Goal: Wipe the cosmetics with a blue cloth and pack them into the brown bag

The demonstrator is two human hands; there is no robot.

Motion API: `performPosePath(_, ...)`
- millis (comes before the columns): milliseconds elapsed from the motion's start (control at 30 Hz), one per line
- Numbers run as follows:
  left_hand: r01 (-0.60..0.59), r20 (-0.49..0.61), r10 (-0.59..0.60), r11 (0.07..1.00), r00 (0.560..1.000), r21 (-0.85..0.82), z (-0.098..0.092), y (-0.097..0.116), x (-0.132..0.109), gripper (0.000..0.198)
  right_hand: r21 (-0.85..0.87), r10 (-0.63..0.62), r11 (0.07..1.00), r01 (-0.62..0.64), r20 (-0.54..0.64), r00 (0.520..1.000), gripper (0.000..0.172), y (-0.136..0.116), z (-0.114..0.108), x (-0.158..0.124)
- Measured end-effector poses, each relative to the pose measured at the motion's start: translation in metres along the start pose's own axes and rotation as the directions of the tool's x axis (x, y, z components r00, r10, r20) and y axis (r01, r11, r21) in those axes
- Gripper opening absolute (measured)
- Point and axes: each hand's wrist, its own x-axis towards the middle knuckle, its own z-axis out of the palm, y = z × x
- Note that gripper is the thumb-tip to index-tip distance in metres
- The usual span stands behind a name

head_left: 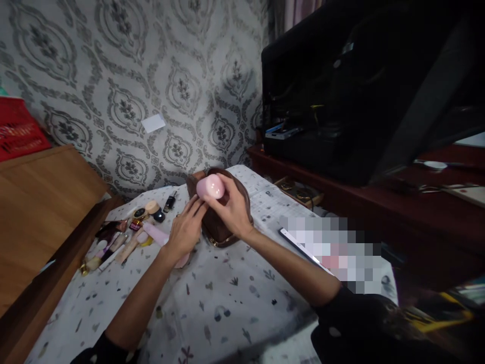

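Observation:
A pink cylindrical container with a glossy rounded end is gripped between the thumb and fingers of my right hand, over the brown bag. The bag lies on the table with its zip edge showing at the front. My left hand is palm down at the bag's left side, its fingers stretched toward the pink container; whether they touch it I cannot tell. A pink tube sticks out to the left of that hand, and a pinkish item shows below it, partly hidden.
Several cosmetics lie at the left, among them a black bottle and a round beige-topped jar. A phone or tablet, partly blurred out, rests at the right. A wooden board borders the left; a large black screen stands right.

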Motion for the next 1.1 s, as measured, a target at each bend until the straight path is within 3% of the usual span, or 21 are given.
performPosePath(200,0.049,-0.057,-0.05,0.999,0.997,-0.024,-0.008,0.004,-0.006,0.052,-0.096,0.077,0.992,-0.076,0.006,0.997,0.062,0.028,-0.017,0.018)
performPosePath(367,0.059,-0.156,-0.08,0.989,0.984,-0.135,0.002,0.003,-0.013,0.049,-0.151,0.07,0.987,-0.053,0.107,0.992,0.064,0.02,-0.017,0.002)
performPosePath(500,0.062,-0.201,-0.101,0.979,0.974,-0.193,0.008,0.003,-0.014,0.047,-0.18,0.116,0.979,-0.096,0.105,0.988,0.063,0.017,-0.014,-0.005)
performPosePath(700,0.074,-0.223,-0.129,0.968,0.966,-0.239,0.011,0.004,-0.019,0.049,-0.311,0.161,0.945,-0.097,0.188,0.969,0.058,0.02,-0.011,0.005)
performPosePath(767,0.073,-0.228,-0.134,0.964,0.965,-0.257,0.012,0.004,-0.021,0.049,-0.435,0.241,0.892,-0.12,0.234,0.942,0.052,0.019,-0.006,0.015)
performPosePath(900,0.051,-0.242,-0.122,0.959,0.963,-0.278,0.014,0.003,-0.021,0.046,-0.692,0.496,0.693,-0.202,0.253,0.831,0.047,0.024,0.01,0.041)
performPosePath(967,0.048,-0.241,-0.12,0.957,0.963,-0.286,0.014,0.002,-0.021,0.046,-0.73,0.567,0.643,-0.231,0.251,0.785,0.046,0.031,0.019,0.05)
performPosePath(1100,0.055,-0.223,-0.127,0.952,0.967,-0.303,0.014,0.001,-0.021,0.046,-0.761,0.64,0.586,-0.281,0.221,0.736,0.044,0.047,0.031,0.056)
